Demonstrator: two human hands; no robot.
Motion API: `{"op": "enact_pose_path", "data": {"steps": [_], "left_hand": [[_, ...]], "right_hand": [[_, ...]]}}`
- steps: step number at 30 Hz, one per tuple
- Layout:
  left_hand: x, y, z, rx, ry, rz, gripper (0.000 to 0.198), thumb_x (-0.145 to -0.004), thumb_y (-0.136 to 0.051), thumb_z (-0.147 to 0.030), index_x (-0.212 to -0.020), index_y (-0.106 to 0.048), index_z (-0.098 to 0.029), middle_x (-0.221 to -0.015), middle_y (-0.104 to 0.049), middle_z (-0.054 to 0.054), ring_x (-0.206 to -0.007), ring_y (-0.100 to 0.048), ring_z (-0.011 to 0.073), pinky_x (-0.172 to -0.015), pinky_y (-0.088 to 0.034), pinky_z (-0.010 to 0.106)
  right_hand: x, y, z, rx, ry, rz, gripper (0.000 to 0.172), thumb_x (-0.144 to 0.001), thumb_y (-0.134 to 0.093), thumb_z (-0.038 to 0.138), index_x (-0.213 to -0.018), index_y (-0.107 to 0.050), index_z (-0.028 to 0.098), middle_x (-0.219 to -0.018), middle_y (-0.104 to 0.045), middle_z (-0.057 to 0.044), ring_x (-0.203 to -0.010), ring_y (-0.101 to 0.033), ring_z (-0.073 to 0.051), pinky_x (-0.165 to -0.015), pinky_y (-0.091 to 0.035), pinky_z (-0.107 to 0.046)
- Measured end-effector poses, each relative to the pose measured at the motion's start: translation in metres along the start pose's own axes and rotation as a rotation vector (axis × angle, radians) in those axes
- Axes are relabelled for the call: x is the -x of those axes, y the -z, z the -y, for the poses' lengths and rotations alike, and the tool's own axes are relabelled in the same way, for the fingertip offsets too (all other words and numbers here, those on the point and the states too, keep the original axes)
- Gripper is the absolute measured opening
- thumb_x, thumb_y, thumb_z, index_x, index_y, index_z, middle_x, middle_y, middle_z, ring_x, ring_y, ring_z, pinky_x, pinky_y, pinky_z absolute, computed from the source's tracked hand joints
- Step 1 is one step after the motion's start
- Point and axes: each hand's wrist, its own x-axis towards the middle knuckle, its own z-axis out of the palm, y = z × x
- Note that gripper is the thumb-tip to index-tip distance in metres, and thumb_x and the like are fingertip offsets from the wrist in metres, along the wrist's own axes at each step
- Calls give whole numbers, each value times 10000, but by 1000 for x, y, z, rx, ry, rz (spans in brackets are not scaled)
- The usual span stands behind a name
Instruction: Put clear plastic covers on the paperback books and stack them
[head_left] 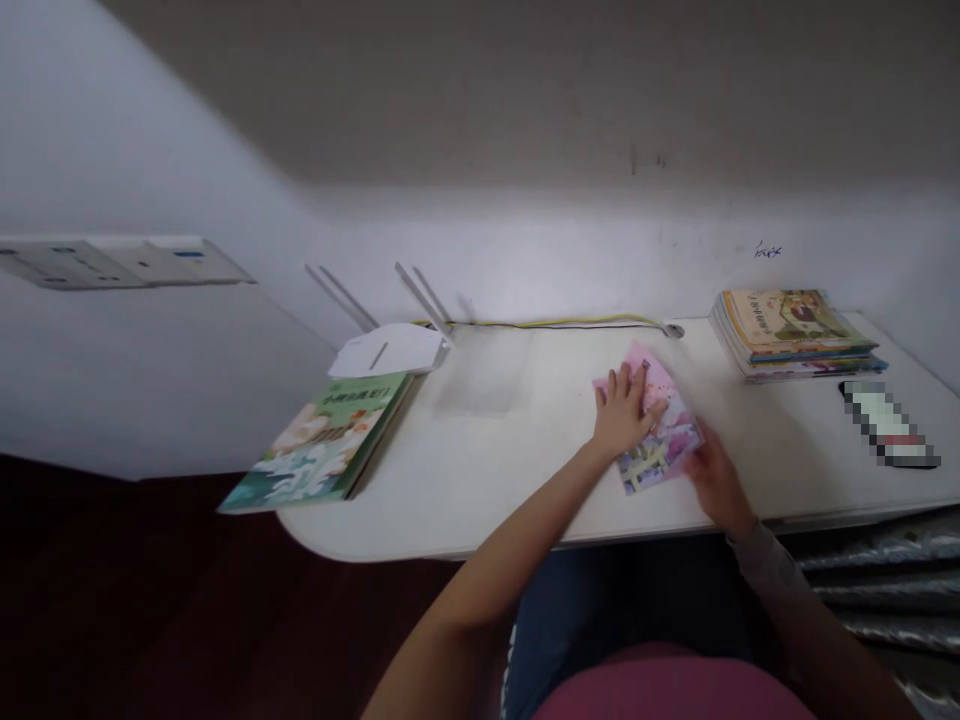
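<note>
A pink picture book (664, 440) lies flat on the white desk (510, 440), right of its middle. My left hand (622, 410) rests flat on the book's left half with its fingers spread. At the book's lower right edge, my right hand (712, 480) touches or holds it, and its fingers are blurred.
A green book stack (326, 440) overhangs the desk's left end, with a white router (390, 348) behind it. A pile of books (791, 332) sits at the back right. A blurred-out object (889, 425) lies near the right edge. A yellow cable (555, 322) runs along the wall.
</note>
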Motion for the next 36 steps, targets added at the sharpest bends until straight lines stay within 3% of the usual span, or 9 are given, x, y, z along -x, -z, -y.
{"op": "enact_pose_path", "data": {"steps": [3, 5, 8, 11, 16, 21, 24, 30, 36], "left_hand": [[-3, -6, -6, -161, -34, 76, 807, -828, -303, -703, -1475, -231, -226, -1552, -172, 128, -1407, -95, 408, -1087, -104, 620], [-5, -9, -7, -221, -27, 120, 822, -814, -284, -725, -1459, -279, -215, -1541, -209, 138, -1391, -118, 443, -1072, -95, 642], [-10, -9, -6, -273, -35, 125, 823, -802, -301, -734, -1437, -321, -211, -1525, -251, 149, -1366, -182, 456, -1052, -132, 644], [-19, -3, -1, -302, -41, 33, 740, -834, -328, -685, -1389, -373, -198, -1463, -360, 165, -1307, -330, 379, -1038, -240, 545], [-30, 21, 27, -334, 34, 29, 572, -847, -418, -606, -1167, -540, -148, -1151, -602, 181, -1078, -544, 306, -913, -381, 429], [-29, 48, 71, -136, 313, 158, 466, -791, -482, -622, -843, -635, -184, -901, -690, 130, -860, -633, 277, -759, -444, 367], [-30, 52, 82, -24, 346, 144, 413, -787, -497, -583, -798, -642, -197, -873, -703, 94, -799, -638, 232, -678, -444, 307], [-42, 40, 71, 63, 386, 55, 270, -797, -509, -408, -872, -641, -184, -911, -705, 76, -793, -635, 197, -631, -428, 273], [-46, 29, 60, 76, 388, -39, 148, -815, -478, -281, -861, -599, -210, -926, -698, 58, -815, -631, 185, -668, -427, 272]], "right_hand": [[-5, 21, -13, 122, -94, -258, 613, -920, -379, 438, -1438, -161, 194, -1404, -366, -203, -1268, -435, -275, -959, -438, -473], [-8, 27, -16, 267, -59, -300, 711, -897, -439, 462, -1460, -100, 192, -1443, -302, -207, -1328, -348, -298, -1002, -387, -517], [-9, 26, -16, 497, 56, -142, 675, -887, -478, 450, -1449, -214, 187, -1475, -271, -202, -1370, -259, -323, -1042, -326, -535], [-4, 19, -21, 709, 56, 51, 556, -898, -477, 427, -1380, -381, 169, -1458, -326, -217, -1344, -303, -361, -1013, -339, -533], [-5, 21, -34, 904, -13, 86, 714, -874, -470, 549, -1394, -342, 76, -1399, -399, -281, -1289, -369, -404, -976, -341, -542], [-45, 37, -39, 923, -101, 202, 646, -836, -488, 616, -1199, -522, 83, -1149, -590, -232, -1058, -553, -325, -838, -433, -408], [-74, 40, -44, 871, -170, 309, 529, -804, -550, 607, -1017, -592, 125, -1024, -619, -161, -955, -585, -270, -768, -435, -333], [-95, 43, -48, 631, -340, 450, 453, -778, -639, 483, -1058, -559, 136, -872, -661, -69, -770, -617, -177, -641, -392, -250], [-89, 45, -55, 595, -369, 369, 463, -798, -621, 458, -1105, -564, 115, -868, -684, -80, -784, -632, -187, -660, -402, -254]]}}
